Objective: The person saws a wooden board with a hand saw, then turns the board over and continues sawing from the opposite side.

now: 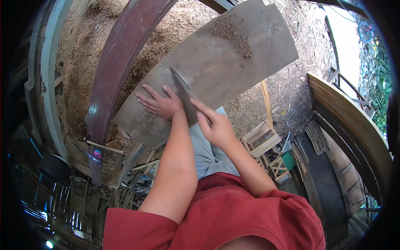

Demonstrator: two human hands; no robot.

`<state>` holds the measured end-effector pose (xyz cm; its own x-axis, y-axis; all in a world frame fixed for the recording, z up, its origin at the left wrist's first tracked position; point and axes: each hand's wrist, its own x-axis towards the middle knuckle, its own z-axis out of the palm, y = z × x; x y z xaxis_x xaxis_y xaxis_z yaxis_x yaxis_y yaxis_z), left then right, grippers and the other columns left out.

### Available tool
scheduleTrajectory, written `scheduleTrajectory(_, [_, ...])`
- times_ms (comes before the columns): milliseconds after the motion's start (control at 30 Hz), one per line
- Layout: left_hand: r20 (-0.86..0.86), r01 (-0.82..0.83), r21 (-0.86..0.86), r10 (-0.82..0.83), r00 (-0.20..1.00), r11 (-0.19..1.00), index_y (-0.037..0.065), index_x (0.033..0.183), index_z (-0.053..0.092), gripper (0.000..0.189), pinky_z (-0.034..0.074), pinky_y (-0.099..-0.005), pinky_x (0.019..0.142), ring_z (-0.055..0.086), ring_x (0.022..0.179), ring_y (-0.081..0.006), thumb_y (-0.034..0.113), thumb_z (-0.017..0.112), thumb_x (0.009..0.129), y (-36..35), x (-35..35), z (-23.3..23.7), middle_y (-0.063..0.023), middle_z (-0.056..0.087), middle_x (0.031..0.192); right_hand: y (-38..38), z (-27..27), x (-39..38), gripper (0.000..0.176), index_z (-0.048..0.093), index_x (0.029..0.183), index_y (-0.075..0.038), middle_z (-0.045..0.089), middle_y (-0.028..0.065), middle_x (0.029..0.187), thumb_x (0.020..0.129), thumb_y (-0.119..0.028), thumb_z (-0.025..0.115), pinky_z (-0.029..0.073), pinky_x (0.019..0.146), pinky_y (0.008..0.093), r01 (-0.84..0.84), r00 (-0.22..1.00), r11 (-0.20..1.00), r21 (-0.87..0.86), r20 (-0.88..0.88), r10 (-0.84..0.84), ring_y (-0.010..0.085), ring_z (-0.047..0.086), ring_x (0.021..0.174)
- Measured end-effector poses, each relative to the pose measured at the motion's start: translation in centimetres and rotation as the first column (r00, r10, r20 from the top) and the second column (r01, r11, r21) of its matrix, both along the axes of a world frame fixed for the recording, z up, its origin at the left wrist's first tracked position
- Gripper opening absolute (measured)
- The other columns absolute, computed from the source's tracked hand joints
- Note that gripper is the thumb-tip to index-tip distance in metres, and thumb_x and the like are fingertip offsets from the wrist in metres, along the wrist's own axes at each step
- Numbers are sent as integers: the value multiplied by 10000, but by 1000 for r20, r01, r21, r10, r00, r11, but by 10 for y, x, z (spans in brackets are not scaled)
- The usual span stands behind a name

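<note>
"What is on the far left?"

"A round black tub [55, 168]. It is too dark to see what is in it. Next comes a small pink thing [97, 155], down by the low end of a big dark red curved beam [118, 62]."

"And the left hand [161, 104]?"

"It is open and lies flat on a big gray sheet [208, 66], fingers spread. It holds nothing; it just touches the sheet."

"Where is the sheet?"

"In front of the person, right of the red beam. Its near side goes over the legs, in gray-blue pants [202, 143]."

"What is just right of that hand?"

"A long thin blade [181, 81]. Its tip points up and left, over the sheet. The right hand [214, 123] has the other end. Its fingers are curled closed, but one finger reaches out along the blade. The handle is hidden."

"What is the brown stuff?"

"Loose crumbs [233, 35], on the far part of the sheet."

"Any box?"

"Lower right, there is a small wooden frame [261, 139] with slats. I cannot tell if it holds anything."
</note>
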<state>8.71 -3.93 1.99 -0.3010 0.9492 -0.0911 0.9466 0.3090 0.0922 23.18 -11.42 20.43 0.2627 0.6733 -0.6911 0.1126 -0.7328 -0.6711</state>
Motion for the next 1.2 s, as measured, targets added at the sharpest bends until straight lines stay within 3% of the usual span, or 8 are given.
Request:
scheduleTrajectory(133, [-4,8,1,-8,1000,1000,247,1793,364,832,253,-666,1341,241,1705,-475,548,580,1048,-1,1,1,-243,197,1869,-50,59,12,482,717,1514,-208,832,183,1152,1038,-138,698,626,722,416,3,1000,999,43,25,-4,357,793,758])
scheduleTrajectory(333, [-1,20,21,-20,1000,1000,232,1793,362,810,246,-670,1339,245,1703,-481,530,555,1065,-1,1,1,-248,196,1868,13,-29,0,481,713,1519,-202,828,192,1053,1043,-132,699,622,720,415,47,999,995,88,-1,-47,364,796,774])
scheduleTrajectory(567, [-6,11,21,-11,1000,1000,232,1789,374,796,249,-662,1339,250,1701,-483,525,551,1070,-4,-2,-3,-249,200,1867,-60,55,10,476,704,1531,-199,819,211,1021,1061,-128,682,620,737,427,70,998,992,101,1,-70,382,798,793])
scheduleTrajectory(800, [15,-8,37,7,1000,999,225,1782,390,787,236,-662,1346,244,1703,-484,522,551,1071,-3,1,1,-250,194,1869,12,-34,-1,490,711,1535,-202,834,179,1201,1059,-97,656,624,753,395,42,999,993,107,-9,-41,338,808,788])
scheduleTrajectory(1000, [22,2,20,-3,1000,1000,230,1784,387,795,231,-661,1349,238,1707,-479,531,554,1067,-1,2,1,-251,194,1868,-48,43,10,446,711,1522,-179,826,206,1124,1079,-165,657,611,728,406,118,993,976,184,2,-121,390,784,779])
scheduleTrajectory(1100, [14,9,19,-9,1000,1000,226,1786,382,801,231,-661,1349,237,1707,-480,531,555,1065,-2,1,1,-252,195,1868,-36,44,17,431,688,1547,-123,782,197,1404,1126,-127,599,605,999,355,43,991,997,-70,-122,-51,287,814,1177])
scheduleTrajectory(1167, [3,17,30,-17,1000,999,223,1787,380,804,232,-661,1348,238,1707,-481,528,557,1065,0,1,-1,-254,197,1867,-9,-3,5,461,710,1533,-179,818,180,1287,1077,-131,660,615,748,357,43,999,992,119,27,-47,303,800,763])
scheduleTrajectory(1200, [6,14,27,-14,1000,1000,223,1787,379,803,233,-661,1347,238,1706,-482,526,557,1065,0,1,-2,-255,199,1866,-1,-11,1,461,710,1533,-179,818,180,1287,1077,-131,660,615,748,357,37,999,992,122,23,-40,303,800,763])
